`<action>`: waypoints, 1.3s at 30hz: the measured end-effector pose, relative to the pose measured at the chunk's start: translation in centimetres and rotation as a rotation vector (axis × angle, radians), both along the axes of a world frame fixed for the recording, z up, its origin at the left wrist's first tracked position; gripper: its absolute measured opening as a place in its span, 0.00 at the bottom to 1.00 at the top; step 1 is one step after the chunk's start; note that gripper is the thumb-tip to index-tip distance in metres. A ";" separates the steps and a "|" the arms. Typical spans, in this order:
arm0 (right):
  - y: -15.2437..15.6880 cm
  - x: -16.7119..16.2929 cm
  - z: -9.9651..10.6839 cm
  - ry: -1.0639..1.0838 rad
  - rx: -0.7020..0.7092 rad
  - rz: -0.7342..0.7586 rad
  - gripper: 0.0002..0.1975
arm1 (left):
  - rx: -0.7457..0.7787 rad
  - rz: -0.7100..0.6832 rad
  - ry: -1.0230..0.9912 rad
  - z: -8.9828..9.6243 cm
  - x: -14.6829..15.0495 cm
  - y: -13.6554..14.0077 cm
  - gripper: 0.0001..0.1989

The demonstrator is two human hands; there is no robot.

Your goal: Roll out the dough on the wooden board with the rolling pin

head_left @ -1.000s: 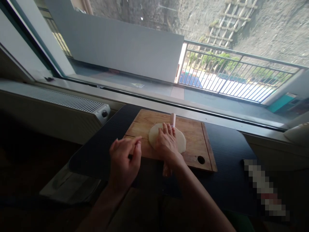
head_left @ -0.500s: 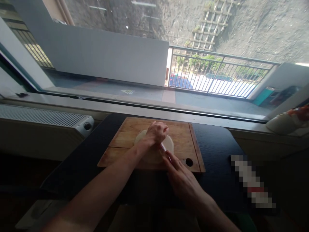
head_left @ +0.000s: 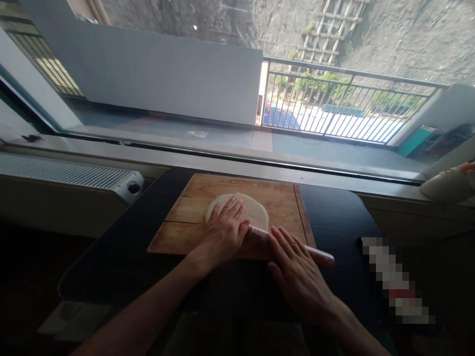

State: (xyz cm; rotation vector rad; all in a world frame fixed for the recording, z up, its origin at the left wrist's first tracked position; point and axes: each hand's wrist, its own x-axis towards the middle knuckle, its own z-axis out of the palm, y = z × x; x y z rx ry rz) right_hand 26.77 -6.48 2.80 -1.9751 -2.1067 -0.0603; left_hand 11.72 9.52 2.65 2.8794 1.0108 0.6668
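Note:
A round, flat sheet of pale dough lies on a wooden cutting board. Across its near side runs a rolling pin with a printed label; its right end sticks out past the board's edge. My left hand is flat with fingers stretched over the dough, its heel hiding the pin's left part. Fingers extended, my right hand rests on top of the pin toward its right end.
The board sits on a dark table. A radiator stands at the left, below a window sill. A blurred-out object lies on the right, and a pale pot is on the sill.
My left hand has opened from a curled grip and flattened out. The rolling pin has turned crosswise and now shows to the right. My right hand has moved right and spread over it.

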 end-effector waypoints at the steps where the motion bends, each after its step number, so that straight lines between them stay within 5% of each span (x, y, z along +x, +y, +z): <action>1: 1.3 0.7 0.1 0.001 0.001 -0.050 0.27 | 0.007 0.026 -0.005 0.1 0.8 0.6 0.23; 8: 11.4 5.9 1.2 0.043 -0.045 -0.339 0.26 | -0.129 0.147 0.055 2.5 8.0 6.5 0.20; 11: 9.5 4.8 0.9 0.029 -0.030 -0.301 0.26 | -0.085 0.111 0.049 2.2 6.5 5.1 0.21; 16: 1.9 0.7 -0.3 -0.022 0.040 -0.123 0.29 | 0.014 0.035 0.043 -0.1 0.5 -1.0 0.24; 19: 1.3 0.6 -0.5 -0.031 0.032 -0.081 0.30 | 0.021 0.081 0.056 -0.5 0.0 -1.9 0.25; 26: 13.3 6.4 1.2 0.093 -0.149 -0.344 0.31 | -0.138 0.231 0.137 1.7 7.6 6.6 0.25; 29: 15.4 7.3 1.7 0.138 -0.222 -0.376 0.31 | -0.207 0.253 0.173 2.3 8.7 8.2 0.26; 36: 5.4 2.9 0.1 -0.025 -0.012 -0.127 0.32 | 0.001 0.077 0.129 0.2 1.8 -0.3 0.26; 39: 3.7 2.6 0.0 -0.027 -0.025 -0.024 0.31 | 0.050 0.066 0.107 -0.3 0.5 -2.1 0.28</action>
